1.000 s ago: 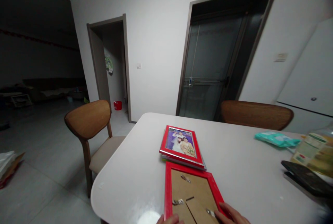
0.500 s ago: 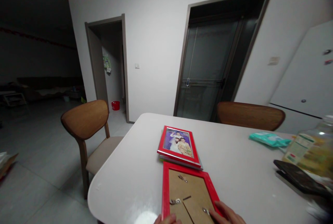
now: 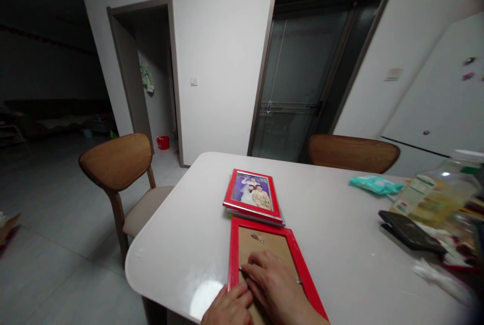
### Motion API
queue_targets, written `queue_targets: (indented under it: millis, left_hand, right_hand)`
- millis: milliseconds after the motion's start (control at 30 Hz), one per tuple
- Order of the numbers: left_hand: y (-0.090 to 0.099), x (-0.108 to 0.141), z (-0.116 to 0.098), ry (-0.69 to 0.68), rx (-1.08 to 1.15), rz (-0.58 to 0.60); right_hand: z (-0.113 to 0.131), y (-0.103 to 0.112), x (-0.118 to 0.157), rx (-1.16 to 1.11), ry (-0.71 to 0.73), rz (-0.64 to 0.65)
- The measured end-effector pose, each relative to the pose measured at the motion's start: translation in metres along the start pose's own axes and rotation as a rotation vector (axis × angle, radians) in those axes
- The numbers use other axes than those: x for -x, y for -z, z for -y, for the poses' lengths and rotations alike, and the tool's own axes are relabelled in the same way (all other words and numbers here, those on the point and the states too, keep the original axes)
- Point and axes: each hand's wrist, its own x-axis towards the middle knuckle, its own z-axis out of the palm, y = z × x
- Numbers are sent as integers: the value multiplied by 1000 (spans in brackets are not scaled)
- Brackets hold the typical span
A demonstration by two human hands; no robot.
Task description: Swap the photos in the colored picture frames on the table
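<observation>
Head view: the face-down frame (image 3: 234, 245) lies near the counter's (image 3: 340, 244) front edge. The left hand (image 3: 230, 306) rests, fingers bent, on its left border; the right hand (image 3: 274, 282), half-curled, pinches a clip (image 3: 240, 268) (mostly hidden).

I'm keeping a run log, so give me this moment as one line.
left hand: on red frame's left edge | right hand: fingers at left clip | framed photo: beyond

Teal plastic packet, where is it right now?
In the head view, the teal plastic packet lies on the table's right side, beside the clear bottle.
</observation>
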Motion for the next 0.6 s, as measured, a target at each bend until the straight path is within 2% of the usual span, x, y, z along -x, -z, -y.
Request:
queue_targets:
  millis: [100, 167, 367, 433, 500, 600]
  left_hand:
    - [4, 3, 1, -10, 52, -18]
    - [-4, 6, 3, -24, 59, -32]
    - [-63, 14, 6, 7, -6, -228]
    - [-73, 13, 6, 21, -28, -246]
    - [-67, 11, 6, 18, -39, -237]
    - [-37, 7, 5, -22, 4, -132]
  right_hand:
    - [1, -8, -9, -20, -61, -3]
    - [-2, -12, -11, -27, -74, -19]
    - [-4, -10, -12, -54, -52, -44]
    - [-3, -9, -13, -65, -54, -42]
    - [-3, -9, -13, -79, -44, -44]
    - [-2, -8, -13, -84, -31, -38]
